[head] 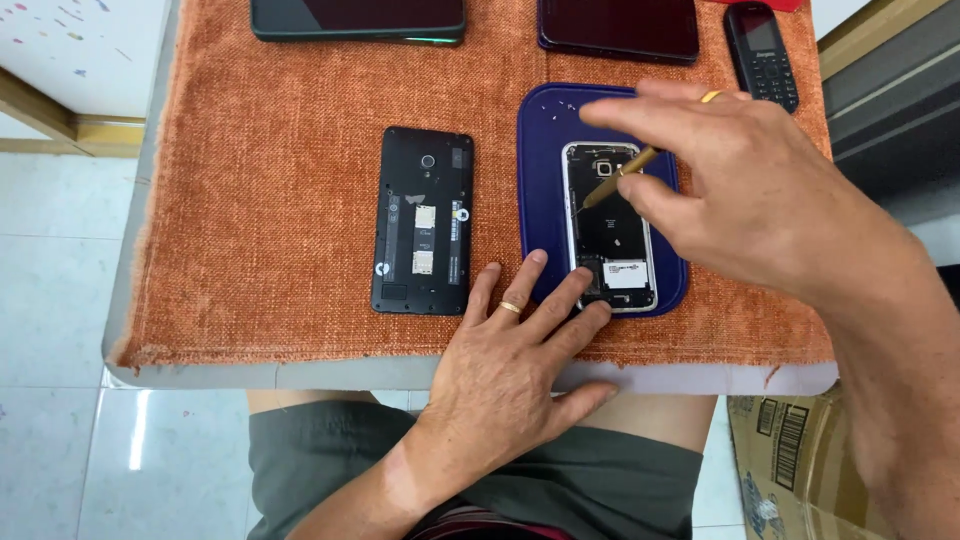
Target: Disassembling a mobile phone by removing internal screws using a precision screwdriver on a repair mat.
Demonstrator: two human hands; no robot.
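Note:
An opened smartphone point(610, 228) with its back cover off lies on a dark blue mat point(541, 190). My left hand point(505, 365) rests flat at the table's near edge, its fingers pressing the phone's lower left corner. My right hand point(740, 185) hovers over the phone's right side and holds a thin brass-coloured tool point(618, 177), its tip resting near the phone's upper left edge. Several tiny screws point(556, 102) lie on the mat's top part.
A second black phone point(423, 220) with its back removed lies left of the mat on the orange cloth point(260, 200). Two dark phones point(357, 18) point(618, 27) and a black keypad phone point(761, 52) lie at the far edge. A cardboard box point(785, 450) stands lower right.

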